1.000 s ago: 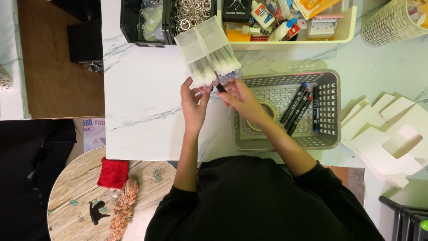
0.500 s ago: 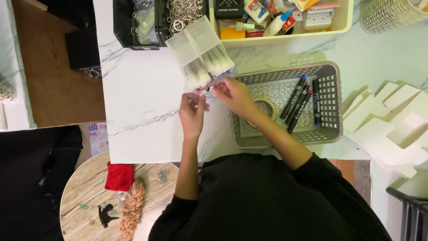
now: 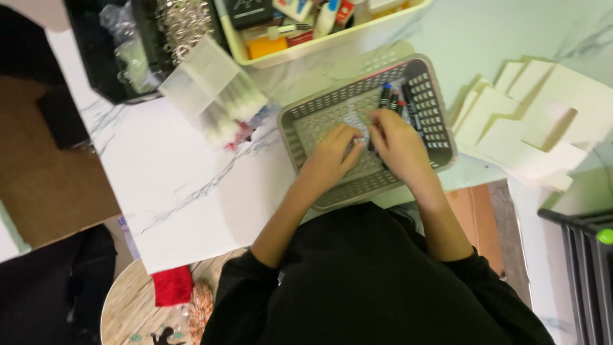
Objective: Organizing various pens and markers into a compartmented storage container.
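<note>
Both my hands are inside a grey perforated plastic basket (image 3: 429,96) on the white marble table. My left hand (image 3: 331,156) rests on the basket floor with its fingers bent toward the right hand. My right hand (image 3: 397,144) lies over the lower ends of several dark markers (image 3: 397,99) that lean in the basket's far right corner. Its fingers curl around a dark marker between the two hands. The picture is blurred, so the left hand's grip is unclear.
A clear plastic box of white-capped items (image 3: 214,89) lies left of the basket. A pale yellow tray (image 3: 332,45) of supplies and a black bin (image 3: 115,57) stand at the back. Cream paper cutouts (image 3: 530,108) lie to the right. A red cloth (image 3: 172,284) sits on a round wooden table.
Both hands have moved from beside the clear plastic box to the right and down into the grey basket. The camera view has shifted closer.
</note>
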